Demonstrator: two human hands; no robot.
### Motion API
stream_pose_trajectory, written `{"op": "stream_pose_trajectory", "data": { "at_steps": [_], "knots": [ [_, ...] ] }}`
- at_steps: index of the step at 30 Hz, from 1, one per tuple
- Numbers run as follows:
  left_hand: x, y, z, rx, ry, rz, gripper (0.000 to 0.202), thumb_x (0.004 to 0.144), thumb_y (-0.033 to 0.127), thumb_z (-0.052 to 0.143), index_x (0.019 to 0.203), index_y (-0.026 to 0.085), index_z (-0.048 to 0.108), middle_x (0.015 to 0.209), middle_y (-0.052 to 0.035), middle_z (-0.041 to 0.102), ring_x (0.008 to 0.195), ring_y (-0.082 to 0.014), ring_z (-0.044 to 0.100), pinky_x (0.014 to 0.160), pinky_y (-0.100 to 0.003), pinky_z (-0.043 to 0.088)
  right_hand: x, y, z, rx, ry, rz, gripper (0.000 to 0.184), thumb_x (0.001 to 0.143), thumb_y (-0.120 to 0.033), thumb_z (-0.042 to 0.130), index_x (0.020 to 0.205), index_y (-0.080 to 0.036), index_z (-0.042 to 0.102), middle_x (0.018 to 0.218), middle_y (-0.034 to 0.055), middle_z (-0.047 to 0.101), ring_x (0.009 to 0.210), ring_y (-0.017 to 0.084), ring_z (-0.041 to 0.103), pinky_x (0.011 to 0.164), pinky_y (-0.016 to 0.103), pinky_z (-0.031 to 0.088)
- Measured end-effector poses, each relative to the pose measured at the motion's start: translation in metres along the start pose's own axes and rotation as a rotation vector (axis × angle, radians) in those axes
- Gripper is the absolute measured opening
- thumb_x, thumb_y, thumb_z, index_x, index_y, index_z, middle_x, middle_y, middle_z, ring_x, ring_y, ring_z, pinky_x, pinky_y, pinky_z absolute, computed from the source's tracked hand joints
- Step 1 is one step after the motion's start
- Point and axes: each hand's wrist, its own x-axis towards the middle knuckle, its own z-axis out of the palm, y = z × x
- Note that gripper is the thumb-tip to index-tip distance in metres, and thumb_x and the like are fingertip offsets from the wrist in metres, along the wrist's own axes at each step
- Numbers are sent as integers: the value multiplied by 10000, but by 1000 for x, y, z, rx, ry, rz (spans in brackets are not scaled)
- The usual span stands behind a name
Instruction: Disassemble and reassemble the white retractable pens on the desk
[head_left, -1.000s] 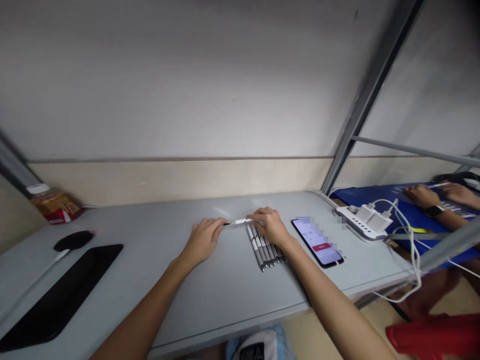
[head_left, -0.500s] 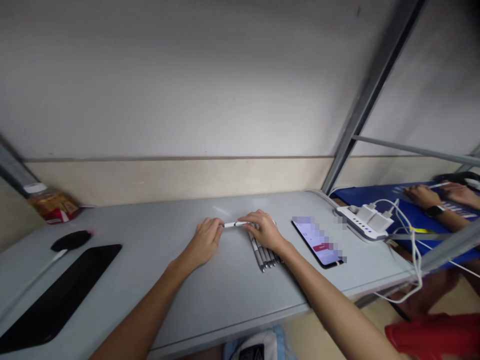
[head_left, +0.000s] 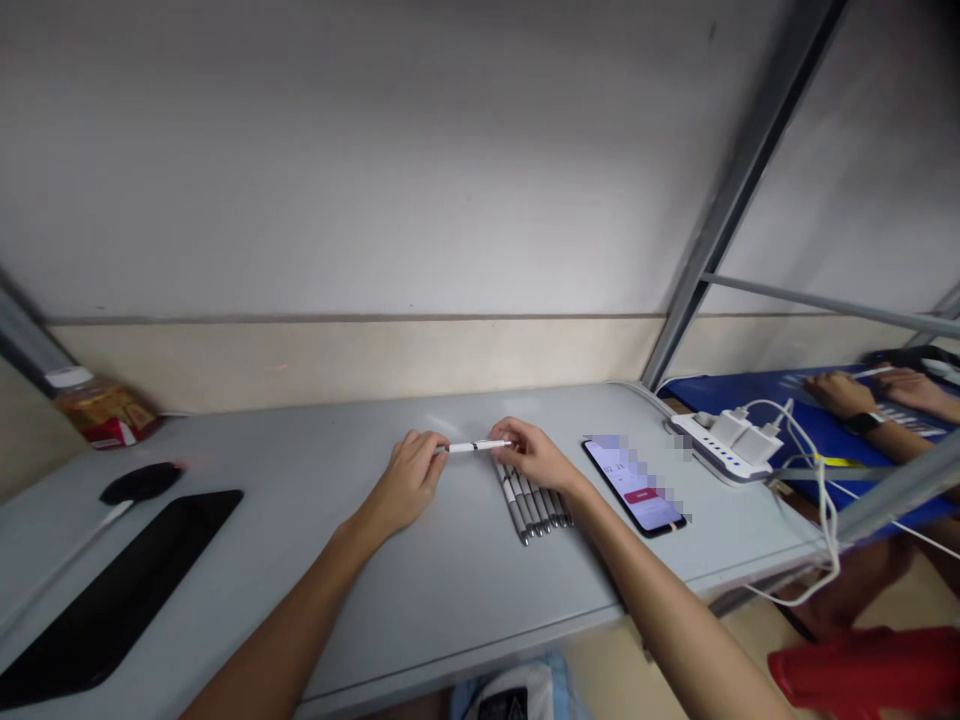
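Note:
Between my two hands a white pen (head_left: 476, 446) is held level just above the grey table (head_left: 450, 570). My left hand (head_left: 406, 480) pinches its left end with closed fingers. My right hand (head_left: 533, 456) grips its right end, fingers curled. Directly under and in front of my right hand lies a row of several white and grey pens (head_left: 531, 500), side by side on the table.
A phone (head_left: 634, 485) with a lit screen lies right of the pens. A white power strip (head_left: 724, 444) with chargers and cables sits at the table's right end. At left lie a black pad (head_left: 112, 590), a black mouse (head_left: 141, 481) and a jar (head_left: 105, 407). Another person's hands (head_left: 877, 388) work at a blue table.
The pen's two parts have come together between my hands: the thin dark tip seen at the left end a second ago is hidden. Both hands stayed nearly in place.

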Motion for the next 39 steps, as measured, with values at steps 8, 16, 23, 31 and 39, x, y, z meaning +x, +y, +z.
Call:
{"op": "stream_pose_trajectory", "data": {
  "at_steps": [8,16,23,31,39],
  "knots": [
    [-1,0,-1,12,-10,12,221,965,315,340,951,208,533,895,-37,595,909,-207,492,824,-369,383,-2,-1,-1,-7,15,11,325,808,-446,633,995,-183,593,678,-30,576,591,105,496,557,211,386],
    [-1,1,-1,40,-40,39,267,979,312,304,891,196,528,868,-36,574,871,-203,467,792,-349,381,-2,0,-1,10,-42,50,354,826,-472,604,1018,-176,585,600,-38,558,519,100,486,494,203,355],
    [-1,0,0,24,-51,57,264,985,301,292,926,205,531,898,-29,582,870,-195,456,809,-345,373,-2,0,-2,-13,-43,54,360,879,-505,506,937,-164,607,560,-39,528,490,95,454,493,209,352],
    [-1,-1,0,35,-63,63,288,986,302,283,916,200,543,890,-33,584,860,-195,452,794,-339,366,-3,2,-2,-69,-89,83,485,941,-513,364,748,-147,618,466,-26,516,409,92,426,474,221,345],
    [0,-5,0,-9,-94,15,299,982,316,286,859,199,532,798,-17,554,820,-189,467,755,-318,366,-3,-3,-2,-305,21,-190,245,833,-310,636,1061,-222,659,914,25,680,689,123,565,678,239,420]
  ]
}}
